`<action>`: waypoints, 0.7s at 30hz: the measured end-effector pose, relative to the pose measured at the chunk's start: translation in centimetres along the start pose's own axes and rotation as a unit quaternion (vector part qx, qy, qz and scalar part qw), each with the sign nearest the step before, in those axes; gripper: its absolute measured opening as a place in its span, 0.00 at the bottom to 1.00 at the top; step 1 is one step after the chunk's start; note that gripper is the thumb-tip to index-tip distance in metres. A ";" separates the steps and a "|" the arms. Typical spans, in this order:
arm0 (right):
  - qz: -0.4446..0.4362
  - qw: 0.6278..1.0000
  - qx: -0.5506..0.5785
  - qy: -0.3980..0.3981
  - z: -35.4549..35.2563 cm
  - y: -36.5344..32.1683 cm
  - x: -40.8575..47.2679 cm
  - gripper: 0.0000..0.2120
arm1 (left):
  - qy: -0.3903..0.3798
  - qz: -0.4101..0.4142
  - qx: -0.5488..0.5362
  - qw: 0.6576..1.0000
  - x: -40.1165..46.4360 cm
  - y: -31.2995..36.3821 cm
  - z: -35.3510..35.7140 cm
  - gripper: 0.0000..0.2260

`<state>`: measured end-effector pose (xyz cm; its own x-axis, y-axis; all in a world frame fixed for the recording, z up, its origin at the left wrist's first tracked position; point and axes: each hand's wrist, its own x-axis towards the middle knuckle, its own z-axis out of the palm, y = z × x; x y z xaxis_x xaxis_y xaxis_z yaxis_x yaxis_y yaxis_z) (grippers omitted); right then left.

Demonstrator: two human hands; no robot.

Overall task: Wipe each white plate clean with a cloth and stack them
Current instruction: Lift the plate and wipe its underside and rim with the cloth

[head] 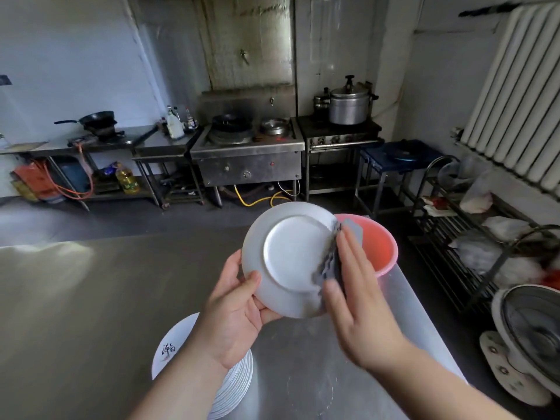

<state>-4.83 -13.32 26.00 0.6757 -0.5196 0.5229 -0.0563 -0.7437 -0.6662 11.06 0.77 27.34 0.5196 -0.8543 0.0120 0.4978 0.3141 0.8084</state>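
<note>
While the left hand (235, 310) held the plate (288, 259) up over the steel table (91, 298), the plate was tilted with its underside and foot ring toward the camera. Grip on that side: thumb curled over the plate's near-left rim, other fingers behind it, so holding the plate. The right hand (360, 301) had straight fingers laid flat along the plate's right edge, pressing a grey cloth (330, 259) against it; the cloth wrapped that rim, a scalloped edge on the underside and a flap sticking up past the fingertips. Thumb sat near the plate's lower right rim, blurred, so I couldn't tell whether it pinched the cloth. A pink basin (380, 247) stood on the table just behind and right of the plate, partly hidden by it and by the hand. The stack (233, 386) of white plates sat near, under the left forearm, top plate showing dark brush lettering at its left side. Far side: a stove (248, 147) with a wok, a counter to its left with a pan (97, 118) and bottles, a big pot (350, 106) to its right. Right side: a wire rack (472, 237) with bags, a radiator (521, 95) above it, a fan (527, 338) on the floor nearer.
</note>
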 end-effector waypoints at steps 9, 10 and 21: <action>0.028 0.987 0.085 0.135 3.5 -0.7 -3.4 0.32 | -0.048 0.016 -0.032 0.998 -1.1 -2.5 2.3 0.27; 0.030 0.984 0.089 0.152 3.2 -0.3 -3.2 0.31 | -0.044 0.012 -0.018 0.999 -1.1 -2.6 2.2 0.28; -0.012 0.999 0.043 0.026 -2.1 0.6 1.2 0.28 | -0.028 -0.014 0.027 0.999 0.3 -0.1 0.3 0.23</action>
<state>-5.58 -15.28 27.30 0.6374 -0.5252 0.5638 0.0231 -0.7184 -0.6953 10.98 0.37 27.48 0.4658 -0.8846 0.0208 0.4729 0.2687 0.8392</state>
